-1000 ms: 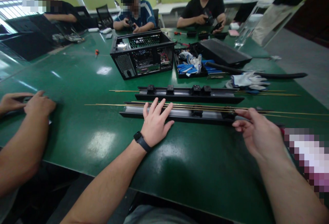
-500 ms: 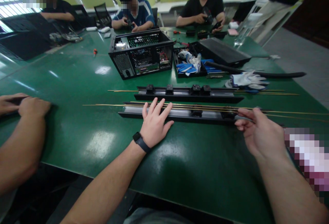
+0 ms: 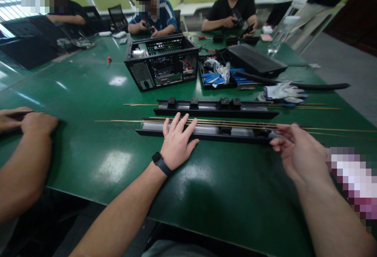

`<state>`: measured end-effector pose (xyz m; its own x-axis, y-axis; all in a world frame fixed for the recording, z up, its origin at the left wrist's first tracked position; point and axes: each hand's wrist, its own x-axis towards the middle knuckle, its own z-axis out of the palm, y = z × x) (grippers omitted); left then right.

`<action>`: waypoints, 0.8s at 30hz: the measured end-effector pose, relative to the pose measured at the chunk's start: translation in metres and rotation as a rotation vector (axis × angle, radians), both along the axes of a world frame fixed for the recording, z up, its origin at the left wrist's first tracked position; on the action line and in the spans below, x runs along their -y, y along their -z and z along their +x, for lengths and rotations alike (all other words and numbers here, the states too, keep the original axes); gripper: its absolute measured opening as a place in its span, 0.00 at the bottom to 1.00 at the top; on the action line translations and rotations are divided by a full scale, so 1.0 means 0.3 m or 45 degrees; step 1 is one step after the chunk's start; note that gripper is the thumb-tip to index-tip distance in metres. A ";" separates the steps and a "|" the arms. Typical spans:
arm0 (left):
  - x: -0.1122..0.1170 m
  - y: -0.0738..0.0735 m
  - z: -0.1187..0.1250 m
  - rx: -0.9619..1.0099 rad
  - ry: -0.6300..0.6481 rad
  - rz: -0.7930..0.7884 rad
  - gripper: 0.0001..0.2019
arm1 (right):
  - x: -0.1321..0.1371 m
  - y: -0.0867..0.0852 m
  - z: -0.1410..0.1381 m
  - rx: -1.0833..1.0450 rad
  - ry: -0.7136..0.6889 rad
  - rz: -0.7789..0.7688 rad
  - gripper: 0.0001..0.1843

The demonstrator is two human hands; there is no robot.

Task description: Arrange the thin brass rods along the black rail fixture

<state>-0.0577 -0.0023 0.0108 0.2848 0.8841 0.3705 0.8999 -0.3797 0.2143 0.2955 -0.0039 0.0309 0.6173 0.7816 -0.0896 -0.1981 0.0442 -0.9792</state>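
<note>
My left hand (image 3: 178, 143) lies with fingers spread across the near black channel (image 3: 206, 135), its fingertips over several thin brass-coloured rods (image 3: 250, 125). The rods run lengthwise along the channel and stick out past both its ends. Small black blocks (image 3: 225, 128) sit in the channel under the rods. At the right end, my right hand (image 3: 304, 155) has its fingers curled and closed on a rod; its exact grip is partly hidden. Behind lies a second black channel (image 3: 206, 109) with several black blocks on it and more rods beyond its ends.
An open computer case (image 3: 165, 62) stands on the green table (image 3: 88, 139). Right of it are a black tray with gloves (image 3: 218, 72), a black panel (image 3: 253, 58), a black tube (image 3: 312, 86) and white gloves (image 3: 284, 92). A neighbour's hands (image 3: 38, 121) rest at left. Other people sit opposite.
My right hand has shifted very slightly to the right along the rods. My left hand stays in place, and the channels have not visibly moved.
</note>
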 end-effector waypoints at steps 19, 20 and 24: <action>-0.002 0.005 -0.002 0.009 0.003 -0.001 0.33 | 0.005 -0.007 -0.015 -0.044 -0.044 -0.030 0.15; -0.002 0.005 -0.001 0.010 0.002 0.002 0.33 | 0.006 -0.009 -0.018 -0.044 -0.040 -0.033 0.15; -0.002 0.006 -0.001 0.007 0.006 0.003 0.33 | 0.007 -0.015 -0.022 -0.035 -0.040 -0.041 0.17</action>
